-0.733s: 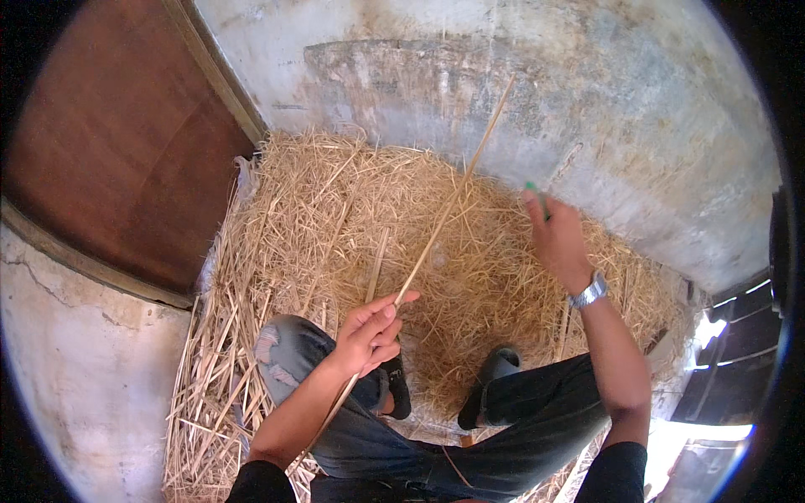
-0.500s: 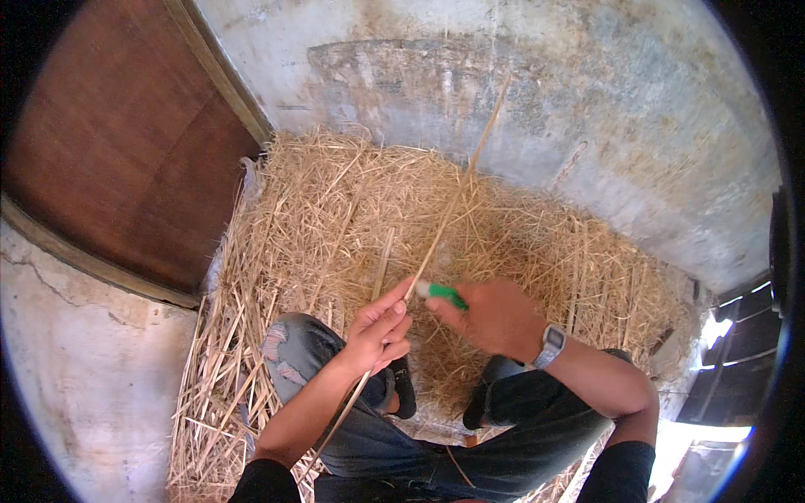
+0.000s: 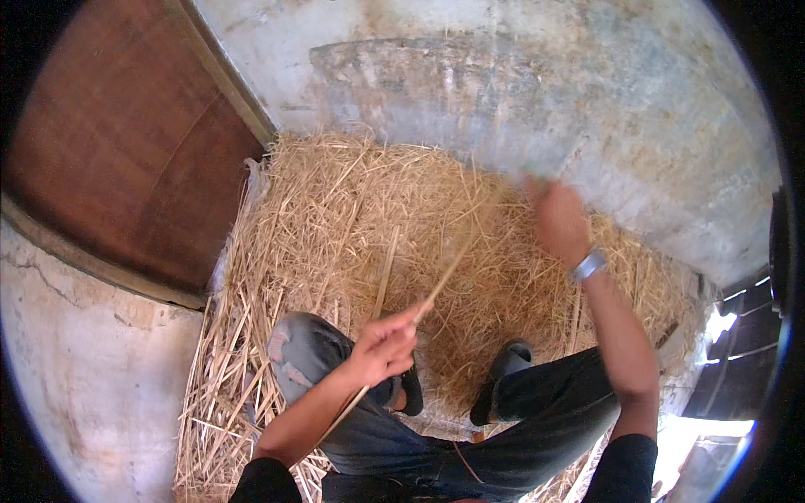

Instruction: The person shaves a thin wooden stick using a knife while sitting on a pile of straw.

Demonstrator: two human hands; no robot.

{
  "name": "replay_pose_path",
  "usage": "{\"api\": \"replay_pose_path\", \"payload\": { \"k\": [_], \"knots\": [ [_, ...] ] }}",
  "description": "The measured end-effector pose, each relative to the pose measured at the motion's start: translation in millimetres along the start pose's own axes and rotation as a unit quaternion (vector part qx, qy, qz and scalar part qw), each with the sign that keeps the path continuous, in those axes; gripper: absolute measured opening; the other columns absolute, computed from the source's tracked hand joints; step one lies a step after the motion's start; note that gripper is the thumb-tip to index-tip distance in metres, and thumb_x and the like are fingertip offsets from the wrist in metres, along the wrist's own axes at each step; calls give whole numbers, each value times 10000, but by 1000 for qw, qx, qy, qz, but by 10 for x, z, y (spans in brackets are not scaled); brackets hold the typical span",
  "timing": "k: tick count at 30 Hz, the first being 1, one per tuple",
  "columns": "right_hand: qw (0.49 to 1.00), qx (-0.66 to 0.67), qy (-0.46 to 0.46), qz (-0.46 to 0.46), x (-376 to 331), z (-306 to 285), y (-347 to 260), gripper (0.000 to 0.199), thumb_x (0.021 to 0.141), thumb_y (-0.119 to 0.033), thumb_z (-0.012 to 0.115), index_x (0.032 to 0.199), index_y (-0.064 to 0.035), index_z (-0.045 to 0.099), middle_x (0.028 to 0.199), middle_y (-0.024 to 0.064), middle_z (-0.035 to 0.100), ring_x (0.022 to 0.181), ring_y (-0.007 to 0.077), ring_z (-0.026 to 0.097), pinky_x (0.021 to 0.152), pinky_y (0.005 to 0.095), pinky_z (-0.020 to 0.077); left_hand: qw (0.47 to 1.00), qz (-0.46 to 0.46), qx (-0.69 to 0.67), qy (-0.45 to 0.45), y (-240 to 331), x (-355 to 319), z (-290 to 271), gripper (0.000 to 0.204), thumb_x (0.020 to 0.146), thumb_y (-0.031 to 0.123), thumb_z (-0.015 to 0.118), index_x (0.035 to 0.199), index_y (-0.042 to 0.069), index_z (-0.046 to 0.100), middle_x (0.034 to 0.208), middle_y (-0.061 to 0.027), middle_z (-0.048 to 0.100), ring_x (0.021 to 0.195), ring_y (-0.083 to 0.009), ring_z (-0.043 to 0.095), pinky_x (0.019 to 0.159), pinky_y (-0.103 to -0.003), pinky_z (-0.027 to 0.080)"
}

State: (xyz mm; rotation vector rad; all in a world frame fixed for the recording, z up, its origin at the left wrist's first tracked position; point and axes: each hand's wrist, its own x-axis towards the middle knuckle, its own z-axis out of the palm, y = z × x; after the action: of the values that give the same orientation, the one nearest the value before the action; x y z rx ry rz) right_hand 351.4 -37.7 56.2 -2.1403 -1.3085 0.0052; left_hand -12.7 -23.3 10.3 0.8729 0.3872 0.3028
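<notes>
My left hand (image 3: 384,348) is closed around a thin bamboo strip (image 3: 449,272), pinching it between thumb and fingers. The strip slants from beside my left forearm up and away to the right, and its far end is blurred. Out past the strip, near the foot of the wall, my right hand (image 3: 562,220) is raised and closed on a green-handled knife (image 3: 537,174). Motion smears the knife, so its blade cannot be made out. The knife is apart from the strip.
Shavings and loose strips (image 3: 327,201) cover the floor around my feet, piled thickest at the left. A stained wall (image 3: 503,92) rises beyond, with a brown wooden panel (image 3: 126,159) at the left. My knees are spread on either side below my hands.
My right hand has swung up and away to the right with the knife, off the strip beside my left hand. The left hand has kept its hold, moving only slightly.
</notes>
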Motion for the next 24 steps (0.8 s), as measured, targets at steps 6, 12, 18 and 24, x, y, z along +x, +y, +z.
{"api": "replay_pose_path", "payload": {
  "k": [6,12,18,24],
  "knots": [
    [994,9,24,105,118,-504,375,674,1021,-561,466,813,48,667,666,298,588,653,430,637,627,514,478,995,91,36,30,42,99,-45,500,1087,178,471,1564,89,351,606,70,295,461,-33,232,422,-222,236],
    [974,23,-187,-128,-892,-59,-843,522,975,-509,586,872,-6,680,591,219,599,528,389,616,519,493,472,985,123,95,74,-37,189,-43,491,1080,113,480,1558,101,370,602,68,320,457,-29,255,428,-235,233],
    [955,-18,-215,-204,-999,166,-880,503,963,-549,579,828,-70,655,570,165,601,533,377,640,480,494,481,977,151,125,86,-91,220,-31,475,1066,97,507,1532,101,419,586,69,324,458,-30,254,427,-235,239],
    [996,-44,-24,-70,-314,159,-262,599,1015,-549,472,839,-9,664,639,213,641,599,419,639,570,497,517,966,131,199,102,-106,116,-42,455,1051,75,518,1503,85,470,588,90,349,477,-12,282,438,-224,240]
  ]
}}
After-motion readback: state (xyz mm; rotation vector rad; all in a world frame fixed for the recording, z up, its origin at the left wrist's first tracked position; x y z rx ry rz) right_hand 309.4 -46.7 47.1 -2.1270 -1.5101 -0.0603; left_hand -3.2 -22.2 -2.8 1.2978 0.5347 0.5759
